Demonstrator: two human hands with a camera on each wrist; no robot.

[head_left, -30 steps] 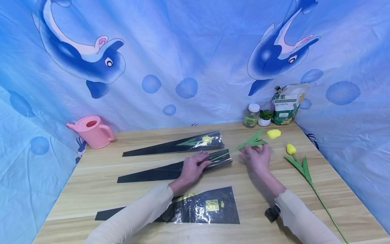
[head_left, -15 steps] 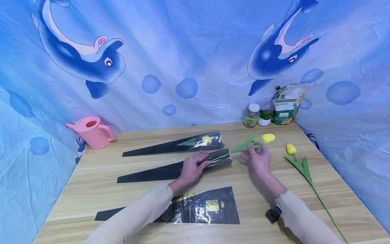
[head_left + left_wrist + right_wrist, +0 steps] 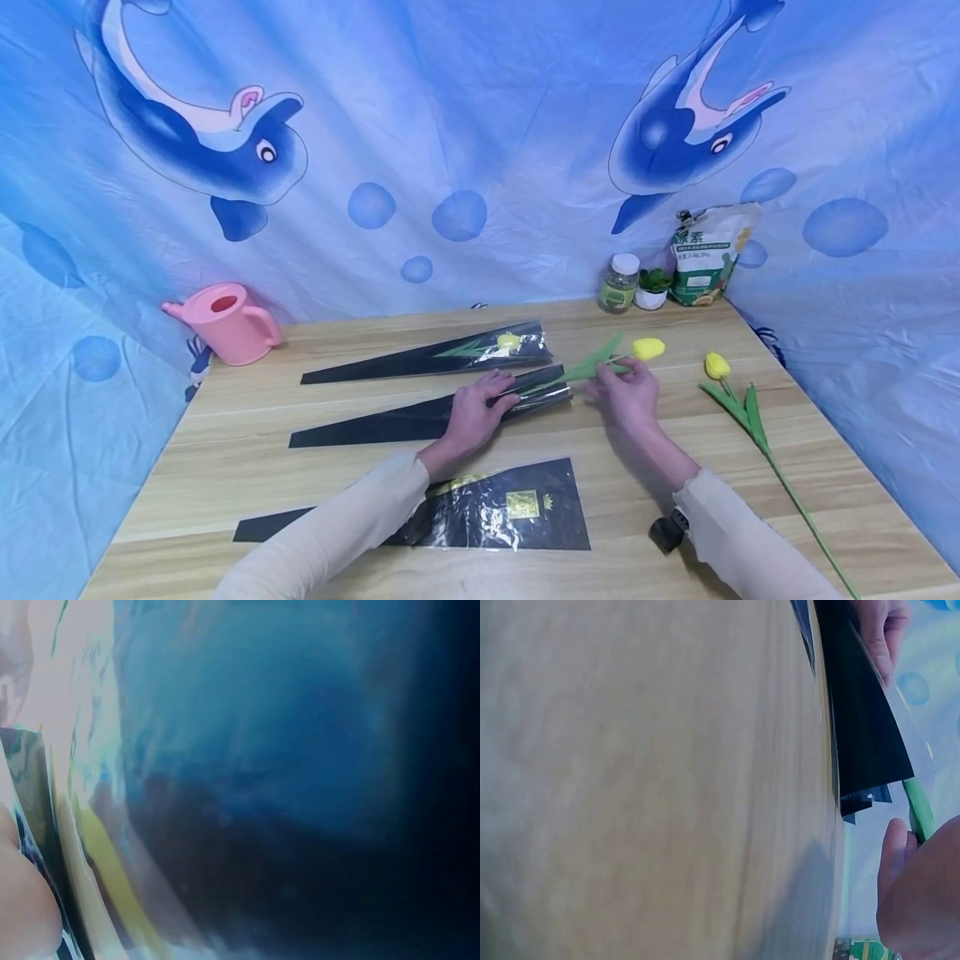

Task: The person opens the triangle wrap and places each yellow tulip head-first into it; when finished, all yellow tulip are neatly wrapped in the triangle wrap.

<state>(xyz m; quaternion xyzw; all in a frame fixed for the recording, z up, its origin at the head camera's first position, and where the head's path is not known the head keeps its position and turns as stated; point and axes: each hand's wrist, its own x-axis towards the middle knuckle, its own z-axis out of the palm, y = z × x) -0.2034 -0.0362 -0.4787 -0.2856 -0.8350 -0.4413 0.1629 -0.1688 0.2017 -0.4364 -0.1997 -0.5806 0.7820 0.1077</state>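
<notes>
Near the table's middle, the left hand (image 3: 474,414) holds the wide end of a black sleeve (image 3: 405,421) with its fingers and thumb. A yellow tulip (image 3: 648,348) is pinched below its bloom by the right hand (image 3: 632,395), and its stem and lower leaves (image 3: 588,365) reach into that sleeve's mouth. In the right wrist view the right hand (image 3: 919,892) is beside a green leaf (image 3: 919,810) at the opening of the black sleeve (image 3: 862,720). The left wrist view is blurred, with part of a finger (image 3: 26,907) beside shiny film.
Behind lies a sleeve (image 3: 375,362) with a tulip (image 3: 508,342) inside; in front, a flat sleeve (image 3: 555,508). Another tulip (image 3: 757,417) lies at the right. A pink watering can (image 3: 228,325) stands back left; a jar (image 3: 618,285), potted plant (image 3: 652,289) and bag (image 3: 705,258) stand back right.
The right hand and its tulip have moved left, and the leaves now go partly into the sleeve. The left hand has stayed in place on the sleeve.
</notes>
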